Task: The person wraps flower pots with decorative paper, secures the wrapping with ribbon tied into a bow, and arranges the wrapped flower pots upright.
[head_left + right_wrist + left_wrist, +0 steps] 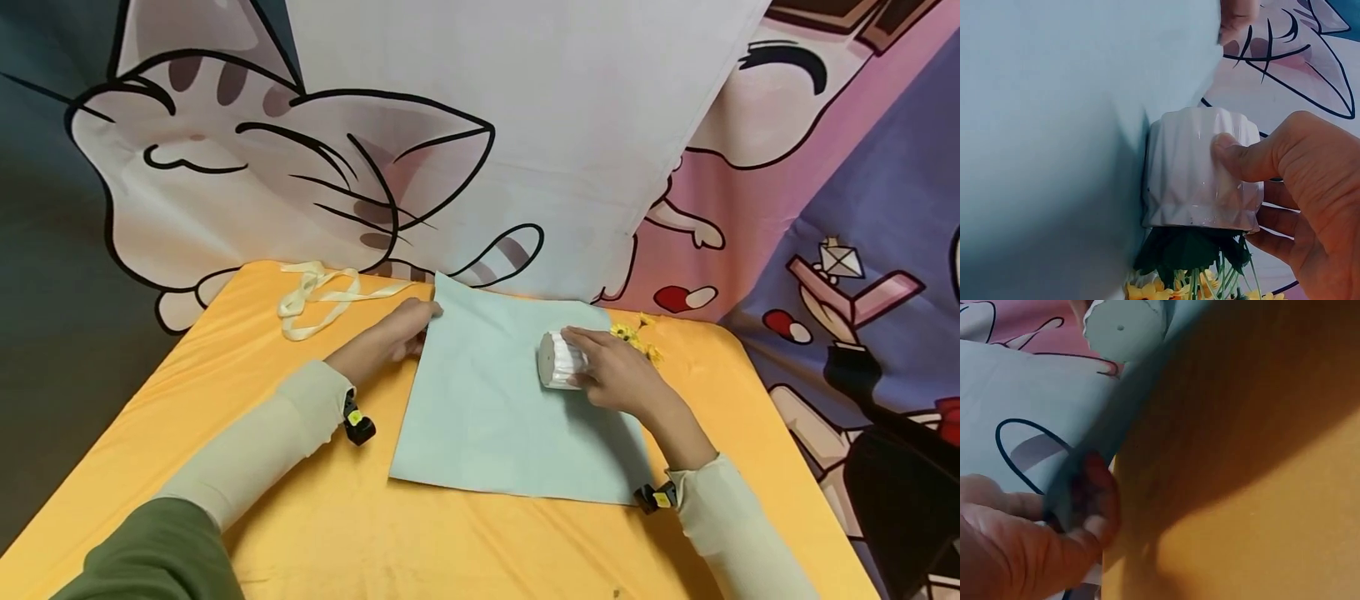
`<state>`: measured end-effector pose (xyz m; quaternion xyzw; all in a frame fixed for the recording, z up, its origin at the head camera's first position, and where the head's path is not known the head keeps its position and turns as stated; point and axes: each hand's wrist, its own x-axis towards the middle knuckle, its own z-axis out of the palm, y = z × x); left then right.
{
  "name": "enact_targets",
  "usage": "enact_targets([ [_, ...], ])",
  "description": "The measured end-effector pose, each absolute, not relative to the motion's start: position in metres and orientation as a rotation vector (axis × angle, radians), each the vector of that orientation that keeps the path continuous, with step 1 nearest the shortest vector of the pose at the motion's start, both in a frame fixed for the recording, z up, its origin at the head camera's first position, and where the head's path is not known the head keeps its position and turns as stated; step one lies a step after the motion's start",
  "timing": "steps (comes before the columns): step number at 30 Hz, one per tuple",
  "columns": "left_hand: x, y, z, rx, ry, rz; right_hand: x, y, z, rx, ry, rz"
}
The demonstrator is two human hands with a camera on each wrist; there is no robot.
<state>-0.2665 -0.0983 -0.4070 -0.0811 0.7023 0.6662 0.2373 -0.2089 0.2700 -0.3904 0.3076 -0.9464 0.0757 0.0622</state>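
A light blue sheet of wrapping paper (480, 433) lies on the table, its left side lifted a little. My left hand (408, 325) pinches that side near the far corner, thumb and fingers on opposite faces of the sheet (1129, 394). On the sheet, a white ribbed flower pot (1194, 169) is tipped on its side, its flat base facing left. My right hand (618, 375) grips the pot, with the thumb on its wall. Dark green leaves (1185, 250) and yellow flowers (637, 337) stick out of the pot's mouth, away from the left hand.
A loose cream ribbon (330, 304) lies at the far left of the yellow-covered table (352, 533). Printed cloth with a cartoon cat (225, 200) hangs right behind the table. A dark object (900, 492) stands beyond the table's right edge.
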Motion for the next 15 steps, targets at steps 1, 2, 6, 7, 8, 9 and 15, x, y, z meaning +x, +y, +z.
enact_targets([
  [1,-0.268,-0.099,-0.408,-0.211,1.877,1.883,-0.210,0.269,-0.390,0.928,-2.863,0.228],
  [2,-0.269,-0.098,-0.410,-0.195,1.830,1.952,-0.210,0.268,-0.390,0.925,-2.864,0.228],
  [6,-0.270,-0.096,-0.413,-0.066,1.577,2.211,-0.213,0.264,-0.388,0.923,-2.861,0.238],
  [7,-0.269,-0.095,-0.413,-0.031,1.508,2.265,-0.214,0.264,-0.388,0.921,-2.861,0.243],
  [8,-0.269,-0.092,-0.414,0.002,1.431,2.312,-0.214,0.263,-0.389,0.919,-2.862,0.249],
  [9,-0.268,-0.090,-0.416,0.021,1.379,2.336,-0.214,0.263,-0.389,0.916,-2.864,0.257],
  [15,-0.260,-0.062,-0.436,-0.076,1.538,2.260,-0.212,0.262,-0.391,0.890,-2.887,0.293],
])
